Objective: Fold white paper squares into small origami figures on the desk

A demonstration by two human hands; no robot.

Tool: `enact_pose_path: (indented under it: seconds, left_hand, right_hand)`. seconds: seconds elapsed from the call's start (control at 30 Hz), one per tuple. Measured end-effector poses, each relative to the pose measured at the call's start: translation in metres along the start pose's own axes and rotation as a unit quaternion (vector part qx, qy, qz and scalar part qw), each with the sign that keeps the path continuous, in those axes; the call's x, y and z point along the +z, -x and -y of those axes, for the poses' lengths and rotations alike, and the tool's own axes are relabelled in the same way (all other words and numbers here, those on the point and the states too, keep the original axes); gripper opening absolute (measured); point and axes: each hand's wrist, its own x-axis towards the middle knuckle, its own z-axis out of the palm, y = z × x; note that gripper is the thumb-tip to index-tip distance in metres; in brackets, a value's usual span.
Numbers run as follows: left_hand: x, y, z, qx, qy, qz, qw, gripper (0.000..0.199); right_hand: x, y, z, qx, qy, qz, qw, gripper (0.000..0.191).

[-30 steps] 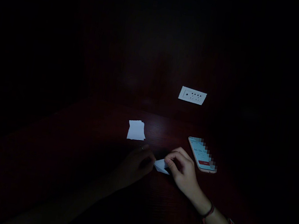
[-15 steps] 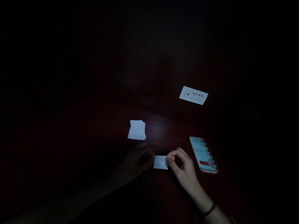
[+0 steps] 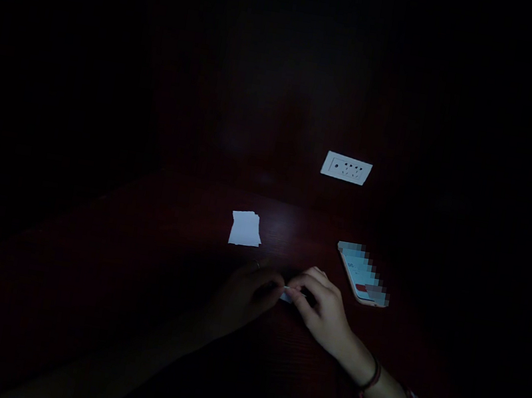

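Note:
Between my two hands is a small piece of white paper [image 3: 286,294], mostly covered by fingers. My left hand [image 3: 248,294], in deep shadow, pinches its left side. My right hand [image 3: 322,305], better lit and with bracelets on the wrist, grips the right side with thumb and fingers. How the paper is folded under the fingers I cannot make out. Just beyond my left hand, a small stack of white paper sheets [image 3: 246,229] lies on the dark red table [image 3: 183,213], its edges slightly uneven.
To the right of my right hand a phone [image 3: 360,274] lies face up with its screen lit, partly blurred out. A white socket panel [image 3: 346,169] is set in the dark wall behind the table. The surroundings are almost black.
My hands have come closer together, the right one moving its fingers over the paper. Much less of the paper shows now. The stack and the phone stay where they were.

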Motion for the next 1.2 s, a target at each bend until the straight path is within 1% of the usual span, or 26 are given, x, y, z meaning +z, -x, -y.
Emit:
enact_pose_path:
  seconds: [0.2, 0.4, 0.63, 0.77, 0.9, 1.03, 1.13, 1.2]
  left_hand:
    - [0.0009, 0.0006, 0.0014, 0.008, 0.001, 0.007, 1.000, 0.011]
    - [0.0051, 0.0025, 0.0041, -0.003, -0.010, 0.019, 1.000, 0.011]
    - [0.0024, 0.0012, 0.0030, -0.026, 0.003, 0.020, 0.999, 0.009]
    - [0.0037, 0.0019, 0.0040, -0.018, -0.013, 0.015, 1.000, 0.009]
    - [0.0039, 0.0019, 0.0024, -0.006, -0.036, 0.034, 0.999, 0.013]
    - [0.0019, 0.0001, 0.0005, -0.005, -0.027, 0.040, 0.999, 0.014]
    - [-0.0004, -0.0012, 0.0036, -0.008, -0.013, 0.036, 0.999, 0.011]
    - [-0.0022, -0.0015, 0.0069, -0.011, -0.008, 0.034, 0.999, 0.010]
  right_hand:
    - [-0.0012, -0.0007, 0.0020, -0.002, 0.001, -0.007, 1.000, 0.006]
    - [-0.0031, -0.0012, 0.0016, -0.014, 0.027, 0.023, 0.999, 0.009]
    - [-0.0003, 0.0003, 0.0015, -0.007, 0.033, 0.015, 0.999, 0.009]
    - [-0.0030, 0.0001, 0.0022, -0.019, 0.045, 0.020, 0.999, 0.006]
    - [-0.0056, -0.0005, 0.0034, -0.035, 0.074, 0.044, 0.996, 0.008]
    - [-0.0063, -0.0012, 0.0058, -0.041, 0.112, 0.062, 0.991, 0.011]
    - [-0.0069, -0.0008, 0.0057, -0.033, 0.127, 0.053, 0.990, 0.012]
    - [-0.0077, 0.0001, 0.0038, -0.020, 0.117, 0.035, 0.992, 0.011]
